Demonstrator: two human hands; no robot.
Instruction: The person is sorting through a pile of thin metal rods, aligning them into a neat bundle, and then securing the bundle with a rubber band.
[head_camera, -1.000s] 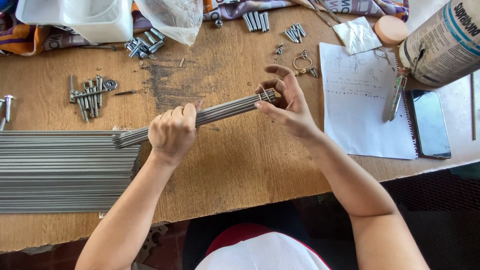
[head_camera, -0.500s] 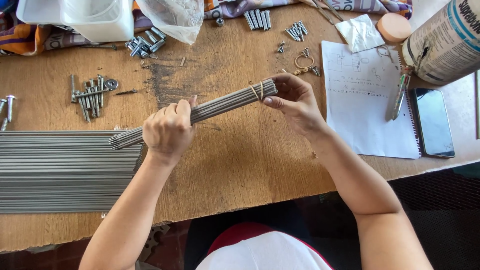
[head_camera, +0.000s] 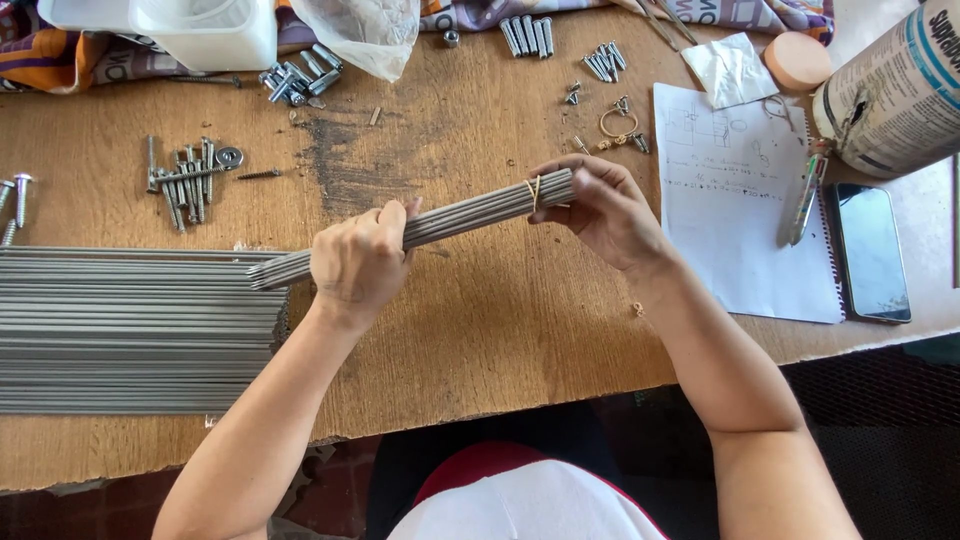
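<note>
A bundle of thin grey metal rods (head_camera: 470, 212) is held slanted above the wooden table (head_camera: 500, 340). My left hand (head_camera: 358, 262) grips the bundle near its lower left part. Around the upper right end my right hand (head_camera: 600, 205) is closed, fingers just behind a tan rubber band (head_camera: 534, 190) that wraps the rods.
A large flat stack of long grey rods (head_camera: 130, 330) lies at the left. Screws and bolts (head_camera: 185, 180) lie scattered at the back, with a white tub (head_camera: 190, 30) and plastic bag (head_camera: 365, 35). A notebook (head_camera: 740, 200), pen (head_camera: 803, 200), phone (head_camera: 870, 250) and roll (head_camera: 890, 90) sit at the right.
The rubber band now sits wrapped around the bundle's right end, and my right hand has closed over that end. The bundle has stayed at about the same slant.
</note>
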